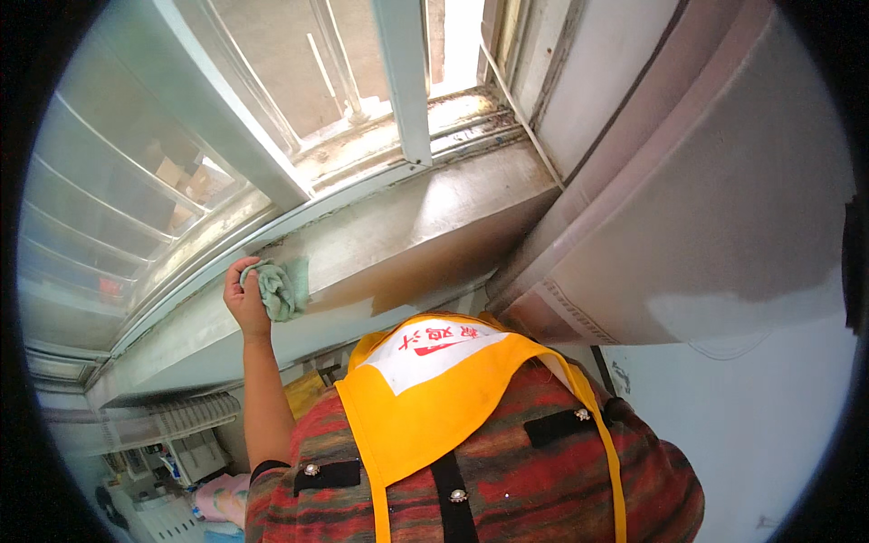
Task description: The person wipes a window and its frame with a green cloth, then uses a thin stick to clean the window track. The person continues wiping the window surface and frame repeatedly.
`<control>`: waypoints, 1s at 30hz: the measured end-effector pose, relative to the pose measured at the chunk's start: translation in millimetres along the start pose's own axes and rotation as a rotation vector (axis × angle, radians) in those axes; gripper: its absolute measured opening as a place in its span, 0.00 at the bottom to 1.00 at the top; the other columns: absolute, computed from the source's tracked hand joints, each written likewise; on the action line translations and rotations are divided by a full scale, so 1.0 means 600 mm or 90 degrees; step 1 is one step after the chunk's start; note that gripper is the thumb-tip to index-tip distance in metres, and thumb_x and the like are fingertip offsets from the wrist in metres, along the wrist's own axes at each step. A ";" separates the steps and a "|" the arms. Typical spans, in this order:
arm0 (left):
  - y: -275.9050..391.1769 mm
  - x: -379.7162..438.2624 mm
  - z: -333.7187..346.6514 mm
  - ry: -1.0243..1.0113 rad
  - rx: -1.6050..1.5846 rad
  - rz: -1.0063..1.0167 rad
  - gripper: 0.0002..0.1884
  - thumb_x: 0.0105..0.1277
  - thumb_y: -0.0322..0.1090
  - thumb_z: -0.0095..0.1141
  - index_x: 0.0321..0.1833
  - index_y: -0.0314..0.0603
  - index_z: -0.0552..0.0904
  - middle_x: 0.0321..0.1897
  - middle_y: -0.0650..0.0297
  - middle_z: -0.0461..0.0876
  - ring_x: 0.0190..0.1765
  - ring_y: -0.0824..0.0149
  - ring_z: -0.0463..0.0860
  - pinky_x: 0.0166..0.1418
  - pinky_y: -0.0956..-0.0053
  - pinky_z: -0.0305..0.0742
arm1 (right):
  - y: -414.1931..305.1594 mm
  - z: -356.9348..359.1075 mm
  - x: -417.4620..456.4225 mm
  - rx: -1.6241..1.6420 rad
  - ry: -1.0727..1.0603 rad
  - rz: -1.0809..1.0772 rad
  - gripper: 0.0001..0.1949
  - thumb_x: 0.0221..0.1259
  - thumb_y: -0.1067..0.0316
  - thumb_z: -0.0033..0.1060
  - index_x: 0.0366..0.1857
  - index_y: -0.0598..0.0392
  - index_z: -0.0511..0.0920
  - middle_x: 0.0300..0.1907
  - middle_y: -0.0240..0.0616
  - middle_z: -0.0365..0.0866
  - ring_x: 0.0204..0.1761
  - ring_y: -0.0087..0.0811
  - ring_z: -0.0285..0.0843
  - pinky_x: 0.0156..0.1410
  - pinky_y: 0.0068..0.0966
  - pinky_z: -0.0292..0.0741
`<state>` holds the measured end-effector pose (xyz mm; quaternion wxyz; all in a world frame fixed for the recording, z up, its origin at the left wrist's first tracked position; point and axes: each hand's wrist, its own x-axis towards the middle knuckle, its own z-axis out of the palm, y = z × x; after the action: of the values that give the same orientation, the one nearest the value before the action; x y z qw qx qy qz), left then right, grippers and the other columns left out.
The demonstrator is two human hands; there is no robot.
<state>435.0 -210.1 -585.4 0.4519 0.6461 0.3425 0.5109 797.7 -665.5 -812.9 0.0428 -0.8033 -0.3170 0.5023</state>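
Note:
My left hand (246, 298) grips a crumpled green cloth (280, 292) and presses it on the window sill (380, 234). The cloth's loose edge lies flat to the right of my fingers. Along the far side of the sill runs the white window frame (353, 178), with the sliding sash (402, 81) standing upright on its track (468, 122). Dirt marks show along that track. My right hand is out of view.
A long pinkish-grey curtain (679, 203) hangs at the right, beside a thin white cord (519, 112). Metal bars (129, 166) show behind the glass at left. Several household items and a white perforated basket (159, 519) sit low at the left, near a pink cloth (224, 499).

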 end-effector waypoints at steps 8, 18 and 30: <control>0.007 0.000 0.003 0.004 0.020 -0.001 0.08 0.63 0.23 0.47 0.42 0.36 0.78 0.40 0.66 0.77 0.39 0.76 0.74 0.46 0.83 0.69 | -0.266 -0.145 -0.085 0.046 -0.039 -0.230 0.17 0.60 0.62 0.54 0.50 0.59 0.77 0.49 0.43 0.80 0.51 0.32 0.78 0.59 0.32 0.72; 0.024 -0.003 0.009 -0.002 0.049 0.041 0.09 0.63 0.23 0.46 0.42 0.36 0.78 0.39 0.67 0.77 0.38 0.78 0.73 0.42 0.84 0.69 | -0.542 -0.326 -0.149 0.274 0.348 -0.591 0.17 0.59 0.74 0.55 0.53 0.59 0.75 0.46 0.43 0.80 0.44 0.28 0.79 0.49 0.25 0.75; 0.025 -0.004 0.008 0.008 0.023 -0.003 0.08 0.63 0.23 0.46 0.42 0.37 0.78 0.37 0.68 0.77 0.36 0.78 0.73 0.40 0.84 0.69 | -0.604 -0.499 -0.035 -0.203 0.629 -0.079 0.18 0.59 0.54 0.55 0.43 0.59 0.79 0.45 0.48 0.80 0.48 0.48 0.79 0.51 0.40 0.76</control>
<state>438.7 -219.0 -572.4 0.4392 0.6504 0.3557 0.5075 872.4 -314.1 -509.2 0.0940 -0.9208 -0.3786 0.0055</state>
